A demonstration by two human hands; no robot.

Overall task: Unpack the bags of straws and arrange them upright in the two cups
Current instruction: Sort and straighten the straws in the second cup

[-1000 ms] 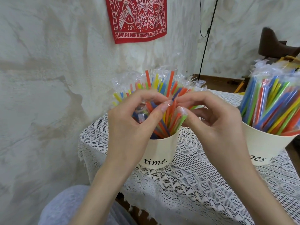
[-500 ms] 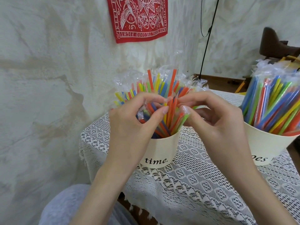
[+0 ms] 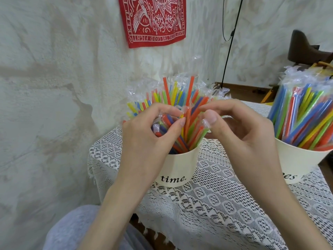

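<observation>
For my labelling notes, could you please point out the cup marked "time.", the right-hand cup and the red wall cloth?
cup marked "time." (image 3: 173,165): head view, front wall.
right-hand cup (image 3: 295,156): head view, side wall.
red wall cloth (image 3: 153,20): head view, printed middle.

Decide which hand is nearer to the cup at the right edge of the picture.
Right. The right hand lies between the two cups, just left of that cup; the left hand is over the "time." cup, farther away.

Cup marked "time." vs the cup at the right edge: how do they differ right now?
The cup marked "time." stands whole in view; the right cup is cut off by the frame edge. The left hand and right hand pinch straws over the first cup; no hand touches the right cup. Its straws lean left, while the first cup's fan outward. Both cups are cream with black lettering and sit on the lace tablecloth.
</observation>
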